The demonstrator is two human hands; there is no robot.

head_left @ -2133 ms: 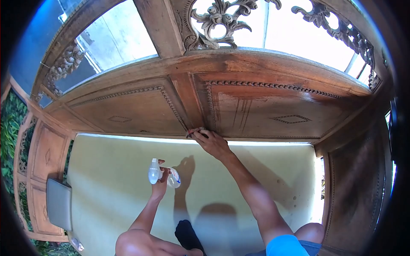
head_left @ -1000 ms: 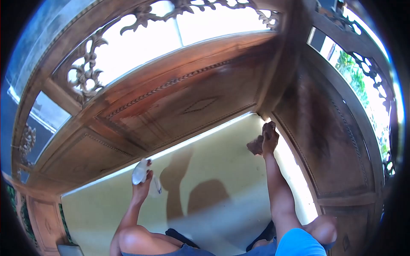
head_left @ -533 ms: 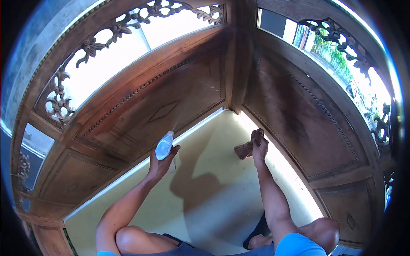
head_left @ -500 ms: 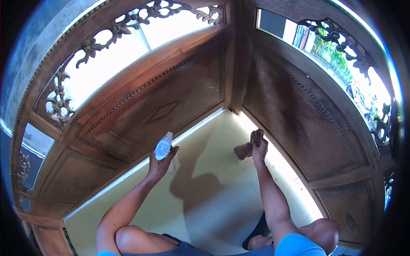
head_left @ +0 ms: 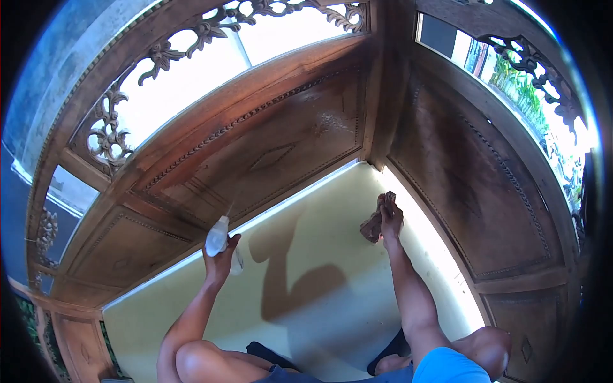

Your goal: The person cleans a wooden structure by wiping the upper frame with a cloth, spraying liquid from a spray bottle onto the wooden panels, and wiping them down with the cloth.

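Note:
My left hand (head_left: 219, 260) is wrapped round a clear spray bottle (head_left: 217, 237) with a white head, held in front of the carved wooden back panel (head_left: 255, 140). A faint spray shows above the nozzle. Wet whitish spots mark the panel's right part. My right hand (head_left: 391, 220) grips a crumpled brown cloth (head_left: 371, 228) above the pale yellow-green seat surface (head_left: 319, 217), near the corner where the back panel meets the side panel (head_left: 466, 179). Neither hand touches the wood.
Openwork carvings (head_left: 110, 137) fill the arched openings above the back panel. The wooden corner post (head_left: 383, 96) stands between the two panels. My bent legs and dark-socked feet are at the bottom, and my shadow falls across the seat surface.
The view has turned from the middle of the back panel to the right corner. My right hand has left the panel with the cloth. Wet spots have appeared on the panel's right part.

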